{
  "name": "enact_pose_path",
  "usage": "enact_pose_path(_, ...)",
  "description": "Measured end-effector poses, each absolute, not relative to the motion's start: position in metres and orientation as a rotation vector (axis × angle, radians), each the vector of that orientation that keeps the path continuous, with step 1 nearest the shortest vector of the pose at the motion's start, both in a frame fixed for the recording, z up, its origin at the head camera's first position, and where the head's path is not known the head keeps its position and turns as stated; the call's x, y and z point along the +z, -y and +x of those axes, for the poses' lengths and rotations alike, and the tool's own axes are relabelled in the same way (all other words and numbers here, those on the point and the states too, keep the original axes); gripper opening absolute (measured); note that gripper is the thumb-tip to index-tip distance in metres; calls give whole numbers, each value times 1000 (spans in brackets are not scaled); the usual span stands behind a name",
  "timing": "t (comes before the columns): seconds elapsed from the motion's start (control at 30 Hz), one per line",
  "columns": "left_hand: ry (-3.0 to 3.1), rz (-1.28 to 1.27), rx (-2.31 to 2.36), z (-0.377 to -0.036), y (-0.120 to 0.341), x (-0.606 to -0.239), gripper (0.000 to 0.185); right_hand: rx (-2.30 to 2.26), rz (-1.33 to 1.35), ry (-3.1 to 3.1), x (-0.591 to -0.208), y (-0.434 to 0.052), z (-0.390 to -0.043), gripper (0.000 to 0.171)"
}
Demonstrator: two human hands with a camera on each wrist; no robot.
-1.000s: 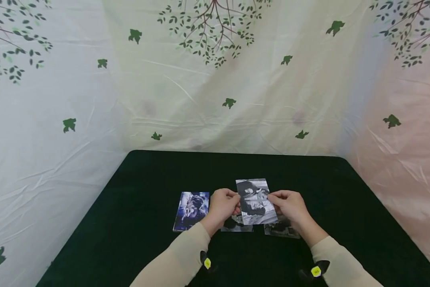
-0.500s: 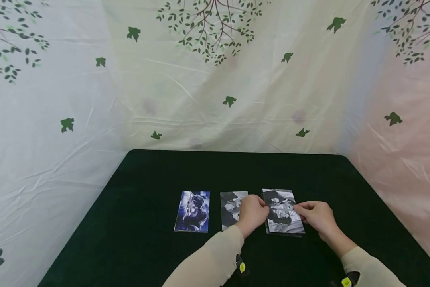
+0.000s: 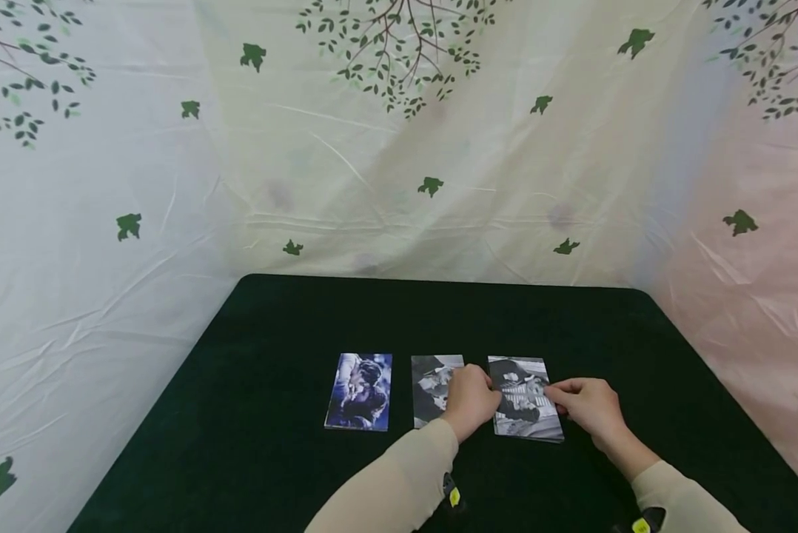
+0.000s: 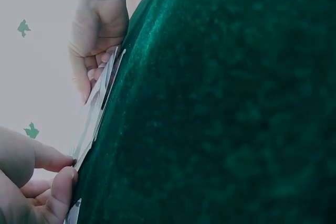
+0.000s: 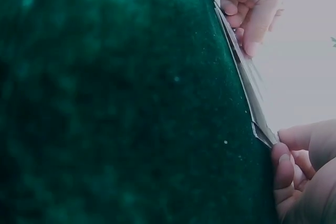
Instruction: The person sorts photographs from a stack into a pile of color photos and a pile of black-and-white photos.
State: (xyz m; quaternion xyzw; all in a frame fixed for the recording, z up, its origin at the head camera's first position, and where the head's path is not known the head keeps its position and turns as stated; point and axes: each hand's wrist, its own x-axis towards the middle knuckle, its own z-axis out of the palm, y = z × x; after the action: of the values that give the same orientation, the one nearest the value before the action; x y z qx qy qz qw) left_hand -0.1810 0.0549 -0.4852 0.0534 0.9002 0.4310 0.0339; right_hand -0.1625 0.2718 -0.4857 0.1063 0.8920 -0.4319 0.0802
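Observation:
A black-and-white photo card (image 3: 522, 403) lies over the rightmost pile, close to flush with what is under it. My left hand (image 3: 471, 402) pinches its left edge between thumb and fingers. On its right edge, my right hand (image 3: 588, 409) holds it the same way. In the left wrist view the photo card (image 4: 94, 108) appears nearly edge-on, slightly apart from a card below. Another black-and-white card (image 3: 429, 381) lies in the middle, partly hidden by my left hand. To the left sits a blue-toned picture card (image 3: 359, 392), which looks like a thin stack.
The cards rest in a row on a dark green cloth-covered table (image 3: 272, 333). A pale curtain (image 3: 372, 148) printed with leaves and branches stands behind the table and along both sides.
Both hands carried the photo card rightward and down from over the gap between the middle and right piles. It now sits lower, lined up with the right pile.

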Motion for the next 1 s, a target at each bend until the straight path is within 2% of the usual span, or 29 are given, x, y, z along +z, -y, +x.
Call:
enact_pose_path(0.17, -2773, 157, 1289, -182, -55, -485, 12, -1255, 297, -2712, -487, -270, -162, 38)
enact_pose_path(0.37, -2725, 134, 1298, -181, -57, -483, 22, -1208, 292, -2763, -488, -269, -162, 35)
enact_pose_path(0.57, -2722, 121, 1299, -179, -60, -483, 19, -1203, 310, -2769, -488, -269, -162, 28)
enact_pose_path(1.0, -2786, 187, 1271, -175, -63, -483, 24, -1207, 290, -2774, -491, -272, -163, 26)
